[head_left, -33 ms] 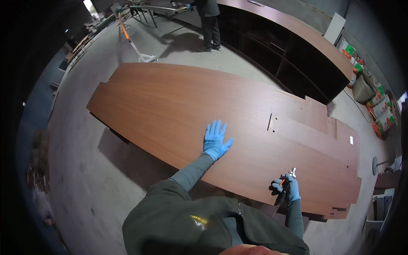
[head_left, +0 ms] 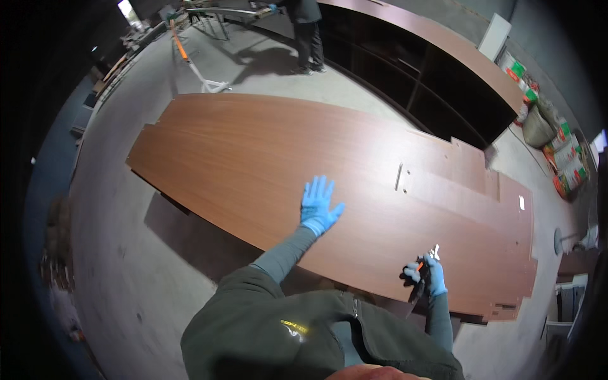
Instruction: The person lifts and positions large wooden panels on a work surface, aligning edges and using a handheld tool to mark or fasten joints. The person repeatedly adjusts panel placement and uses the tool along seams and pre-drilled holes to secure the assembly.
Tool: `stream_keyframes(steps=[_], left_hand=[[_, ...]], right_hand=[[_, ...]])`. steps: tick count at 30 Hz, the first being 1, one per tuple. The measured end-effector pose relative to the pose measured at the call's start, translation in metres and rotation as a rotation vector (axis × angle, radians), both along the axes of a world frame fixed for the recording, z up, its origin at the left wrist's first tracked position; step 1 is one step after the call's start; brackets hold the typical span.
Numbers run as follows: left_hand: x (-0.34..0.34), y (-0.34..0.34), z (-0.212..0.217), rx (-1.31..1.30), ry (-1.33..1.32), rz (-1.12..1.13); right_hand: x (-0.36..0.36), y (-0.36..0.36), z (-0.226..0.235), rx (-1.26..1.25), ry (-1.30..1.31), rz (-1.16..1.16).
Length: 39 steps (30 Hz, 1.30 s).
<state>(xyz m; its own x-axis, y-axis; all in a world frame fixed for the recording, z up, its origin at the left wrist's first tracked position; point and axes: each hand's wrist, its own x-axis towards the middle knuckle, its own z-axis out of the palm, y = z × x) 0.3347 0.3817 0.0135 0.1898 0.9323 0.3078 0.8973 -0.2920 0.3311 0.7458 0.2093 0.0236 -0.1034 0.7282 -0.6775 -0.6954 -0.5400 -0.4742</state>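
A long reddish-brown wooden tabletop panel (head_left: 253, 145) lies flat just above the concrete floor. My left hand (head_left: 318, 206), in a blue glove, rests flat on the panel with its fingers spread. My right hand (head_left: 429, 275), also gloved in blue, is near the panel's front edge. It grips a small dark tool (head_left: 420, 278) with an orange mark and a metal tip. A narrow pale slot (head_left: 400, 177) is cut into the panel to the right of my left hand.
Another person (head_left: 307, 31) stands at the far side by a metal table. A long dark shelf unit (head_left: 443, 82) with a brown top runs behind the panel. Bags and a basket (head_left: 557, 152) stand at the right. Grey concrete floor (head_left: 126, 253) lies to the left.
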Motion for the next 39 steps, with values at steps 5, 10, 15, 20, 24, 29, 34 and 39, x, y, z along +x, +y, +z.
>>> stream_keyframes(steps=[5, 10, 15, 20, 24, 29, 34, 39], left_hand=[[0.004, 0.002, -0.009, 0.053, 0.014, 0.006], [0.004, 0.001, -0.011, 0.046, 0.048, 0.006], [0.005, 0.005, -0.015, 0.045, 0.078, 0.009], [0.004, 0.007, -0.019, 0.053, 0.079, 0.005], [0.005, 0.006, -0.021, 0.068, 0.084, 0.003], [0.006, 0.006, -0.02, 0.061, 0.086, -0.008], [0.003, 0.005, -0.016, 0.056, 0.099, -0.006], [0.002, 0.004, -0.013, 0.013, 0.091, 0.028]], right_hand=[[-0.005, 0.0, 0.024, -0.022, -0.059, 0.094], [-0.003, 0.003, 0.021, -0.055, -0.046, 0.057], [0.0, 0.001, 0.023, 0.017, -0.17, 0.095], [0.001, 0.001, 0.032, 0.027, -0.103, 0.135], [0.002, 0.0, 0.028, -0.013, -0.137, 0.119], [0.006, -0.001, 0.018, 0.033, -0.078, 0.132], [0.006, 0.001, 0.021, 0.075, -0.071, 0.158], [0.005, 0.006, 0.021, 0.021, -0.054, 0.222]])
